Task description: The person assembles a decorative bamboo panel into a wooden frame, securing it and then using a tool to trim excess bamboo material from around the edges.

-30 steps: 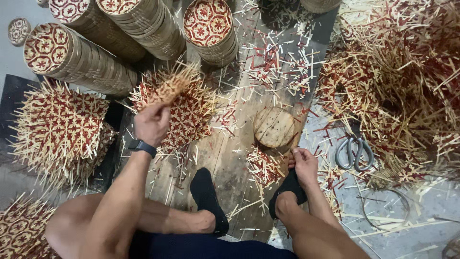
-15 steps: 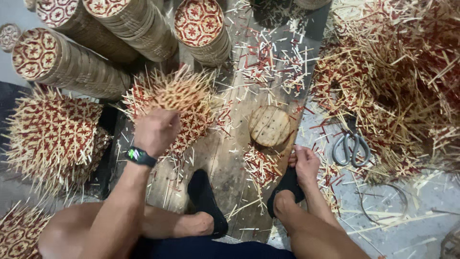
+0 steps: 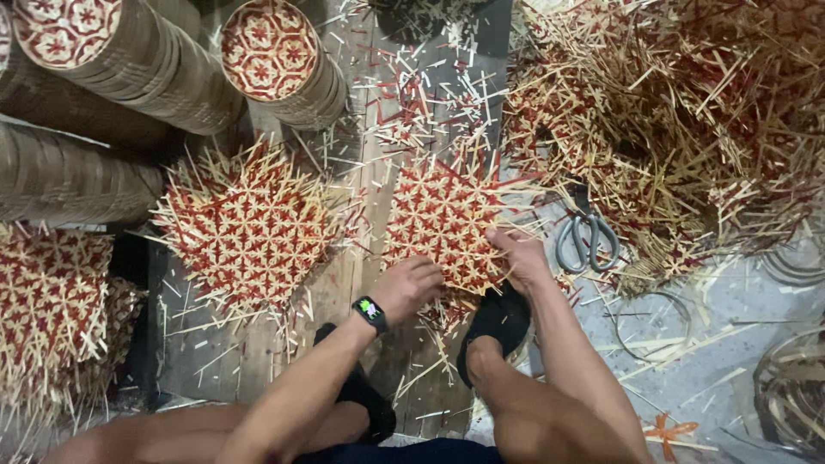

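Woven mat (image 3: 443, 215) lies on plank floor (image 3: 361, 283) littered with bamboo offcuts (image 3: 679, 129).

Lower edge of the woven mat (image 3: 443, 219) covered by the left hand (image 3: 411, 288) and the right hand (image 3: 516, 256); fingertips of both lost against the weave. Stacked round baskets (image 3: 120, 60) cut off by the top and left edges. Mat pile (image 3: 51, 309) cropped at the left edge. Scissors (image 3: 586, 241) blades buried under the heap of loose strips (image 3: 687, 129). Hoops (image 3: 795, 391) cut at the right edge. Feet half hidden behind the forearms.
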